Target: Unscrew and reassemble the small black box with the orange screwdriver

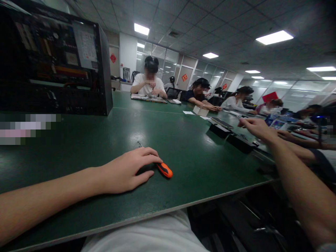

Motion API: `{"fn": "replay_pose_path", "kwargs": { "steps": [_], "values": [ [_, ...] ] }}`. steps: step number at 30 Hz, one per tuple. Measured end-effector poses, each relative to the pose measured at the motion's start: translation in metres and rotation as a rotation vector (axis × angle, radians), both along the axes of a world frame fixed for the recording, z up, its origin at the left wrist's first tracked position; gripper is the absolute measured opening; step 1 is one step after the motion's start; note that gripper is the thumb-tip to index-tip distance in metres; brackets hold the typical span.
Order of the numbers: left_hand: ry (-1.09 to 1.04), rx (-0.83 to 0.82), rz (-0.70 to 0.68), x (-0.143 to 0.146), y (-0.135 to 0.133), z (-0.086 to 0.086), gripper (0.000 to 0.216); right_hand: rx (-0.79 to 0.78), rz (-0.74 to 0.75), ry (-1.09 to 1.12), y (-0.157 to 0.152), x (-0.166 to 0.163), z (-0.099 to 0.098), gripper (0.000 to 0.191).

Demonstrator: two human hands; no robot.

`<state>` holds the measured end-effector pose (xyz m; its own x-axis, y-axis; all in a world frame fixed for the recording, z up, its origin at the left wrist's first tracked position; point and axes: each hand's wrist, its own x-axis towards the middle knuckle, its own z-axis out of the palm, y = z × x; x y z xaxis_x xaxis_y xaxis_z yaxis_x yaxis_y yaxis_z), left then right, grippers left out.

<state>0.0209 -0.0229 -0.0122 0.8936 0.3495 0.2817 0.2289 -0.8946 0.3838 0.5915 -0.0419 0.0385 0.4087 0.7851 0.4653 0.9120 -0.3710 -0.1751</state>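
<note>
My left hand (133,169) lies palm down on the green table, loosely spread over a screwdriver (166,170). Its orange and black handle sticks out beyond my index finger, which touches it, and my thumb stays a little apart. Past the back of the fingers, the thin metal shaft shows its tip. At the right, my right hand (254,128) is raised above the table with its fingers drawn together. Anything between those fingertips is too small to make out. Below and left of that hand lie flat black parts (222,130), some long and box-shaped.
An open black computer case (105,77) stands at the left of the green table (126,129). Across from me a person (149,80) works over a flat panel (148,98). A small white box (200,111) sits near other people at the right. The table's front edge is close.
</note>
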Motion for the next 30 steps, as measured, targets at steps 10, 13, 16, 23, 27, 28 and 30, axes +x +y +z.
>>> {"fn": "replay_pose_path", "kwargs": {
  "steps": [10, 13, 16, 23, 27, 28, 30],
  "values": [
    [0.028, 0.011, 0.002, 0.000, 0.000, 0.000, 0.037, -0.142, 0.287, 0.012, -0.003, -0.040, -0.021, 0.032],
    [0.025, 0.020, 0.012, -0.001, 0.000, 0.000, 0.038, -0.163, 0.328, -0.019, -0.009, -0.051, -0.015, 0.028],
    [0.031, 0.073, 0.037, 0.000, -0.001, 0.000, 0.033, -0.173, 0.335, -0.049, -0.012, -0.058, -0.010, 0.026],
    [0.079, 0.368, 0.029, 0.004, -0.006, 0.002, 0.019, -0.289, 0.182, -0.043, 0.024, -0.054, -0.001, 0.027],
    [0.084, 0.286, 0.072, 0.003, -0.005, 0.002, 0.020, -0.406, 0.129, -0.063, 0.058, -0.065, 0.002, 0.023],
    [0.083, 0.262, 0.090, 0.002, -0.004, 0.002, 0.021, -0.427, 0.124, -0.082, 0.066, -0.072, 0.003, 0.022],
    [0.067, 0.222, 0.143, -0.001, -0.001, 0.003, 0.024, -0.458, 0.138, -0.129, 0.080, -0.092, 0.002, 0.021]
  ]
}}
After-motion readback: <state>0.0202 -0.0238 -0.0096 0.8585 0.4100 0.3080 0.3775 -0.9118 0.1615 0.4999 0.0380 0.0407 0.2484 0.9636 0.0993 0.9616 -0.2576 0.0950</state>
